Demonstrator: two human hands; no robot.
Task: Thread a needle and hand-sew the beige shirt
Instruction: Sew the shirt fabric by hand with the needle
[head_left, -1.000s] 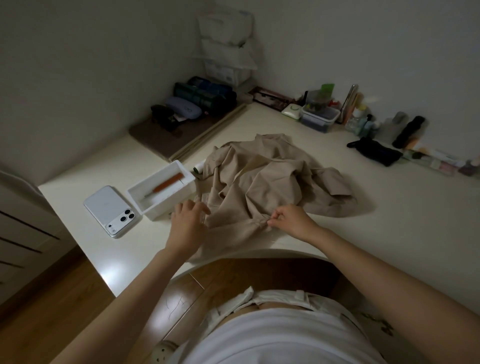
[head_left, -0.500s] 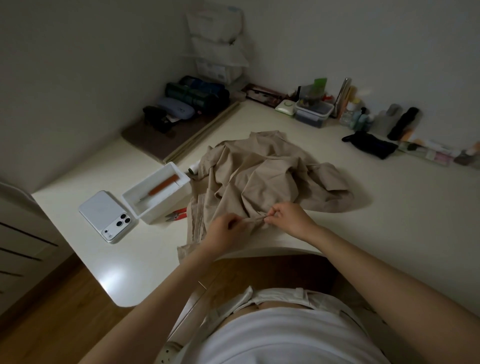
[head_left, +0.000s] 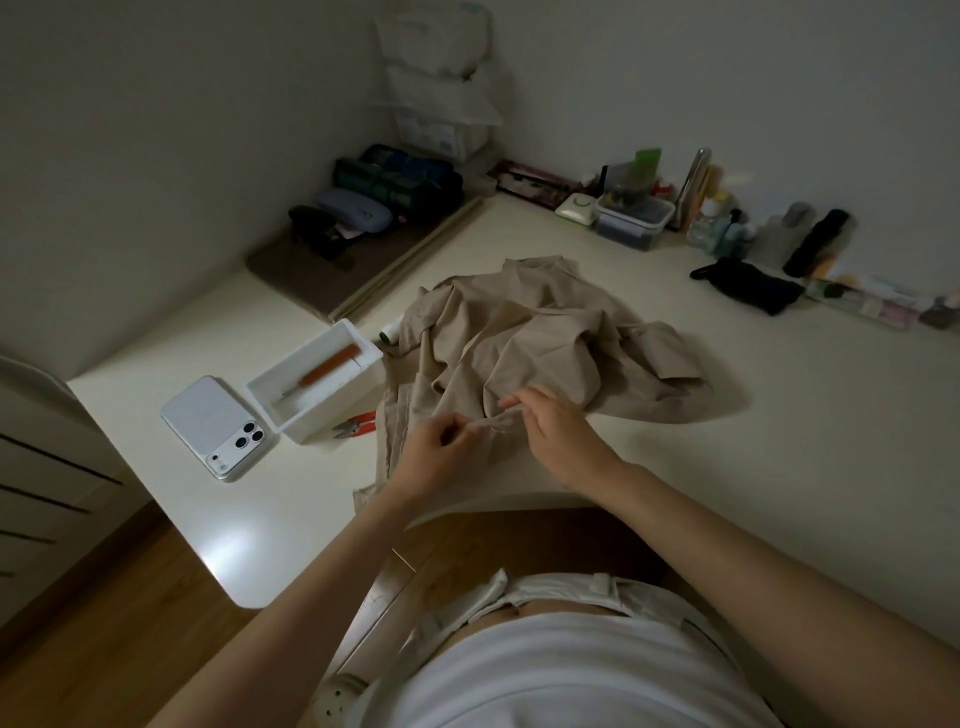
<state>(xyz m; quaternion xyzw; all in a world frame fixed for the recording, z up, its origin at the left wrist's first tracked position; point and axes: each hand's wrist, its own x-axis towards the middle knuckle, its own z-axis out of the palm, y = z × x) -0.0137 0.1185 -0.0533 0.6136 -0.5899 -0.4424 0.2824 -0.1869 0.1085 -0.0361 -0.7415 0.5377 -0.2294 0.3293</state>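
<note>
A white phone (head_left: 215, 428) is seen face down near the table's (head_left: 779, 467) left edge. Just beside it stands an open white box (head_left: 317, 387) in which an orange-handled tool (head_left: 324, 371) lies; its tip is hard to make out. Red snips (head_left: 356, 425) are partly hidden behind the box's near corner. A thread spool (head_left: 388, 332) is half covered by the beige shirt (head_left: 545, 343), which is crumpled mid-table, with one flat panel reaching the near edge. A fold of the shirt is pinched by the left hand (head_left: 434, 457) and by the right hand (head_left: 558, 434), close together and taut between them. No needle can be made out. At the far edge, a clear lidded tub (head_left: 631, 221) is seen; its dark contents are indistinct.
</note>
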